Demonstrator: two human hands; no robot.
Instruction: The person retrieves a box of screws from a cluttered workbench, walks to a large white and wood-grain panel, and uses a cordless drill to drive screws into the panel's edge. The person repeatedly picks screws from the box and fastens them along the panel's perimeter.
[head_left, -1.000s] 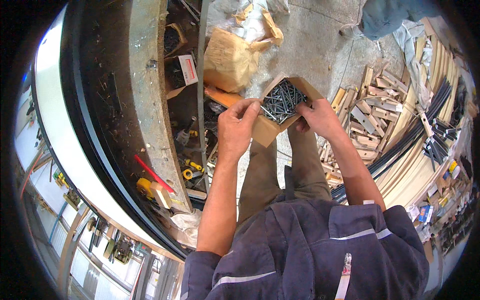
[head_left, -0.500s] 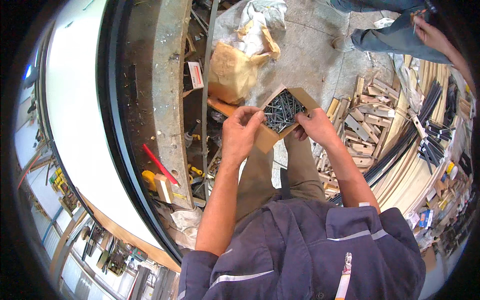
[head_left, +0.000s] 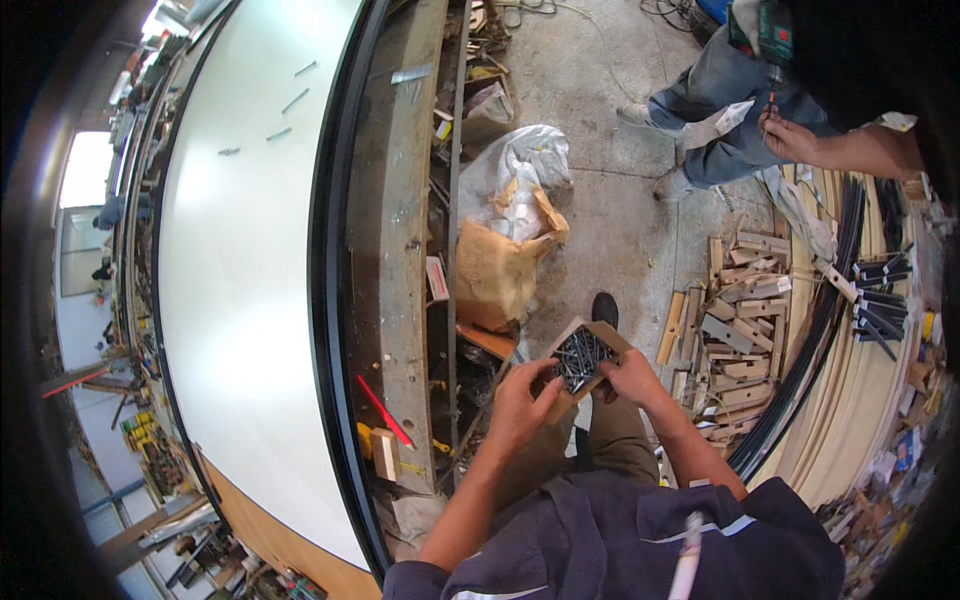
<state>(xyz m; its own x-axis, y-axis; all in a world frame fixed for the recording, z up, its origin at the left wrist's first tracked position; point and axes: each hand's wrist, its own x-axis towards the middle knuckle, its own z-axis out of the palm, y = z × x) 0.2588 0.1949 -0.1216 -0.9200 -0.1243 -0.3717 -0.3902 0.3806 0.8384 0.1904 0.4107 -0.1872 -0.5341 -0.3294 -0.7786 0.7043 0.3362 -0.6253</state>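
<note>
A small open cardboard box [head_left: 612, 338] is held in front of my body, filled with loose dark screws or nails [head_left: 581, 360]. My left hand [head_left: 522, 408] grips its left side, thumb and fingers bent at the edge. Opposite it, my right hand [head_left: 636, 380] holds the right side with the thumb near the rim. Several similar fasteners [head_left: 294, 100] lie on the long white panel [head_left: 240, 260] to my left. Both hands' lower fingers are partly hidden behind the box.
A red pencil-like stick [head_left: 384, 410] and a wood block [head_left: 384, 454] lie on the bench beam [head_left: 402, 330]. A torn paper sack [head_left: 495, 275] stands ahead. Wood pieces [head_left: 745, 330] are piled right. Another person's hand [head_left: 790, 138] is at the bit of a drill [head_left: 776, 35].
My view has swung up and left, bringing in more of the panel and the other person's drill. The box sits lower in the picture, still in both hands.
</note>
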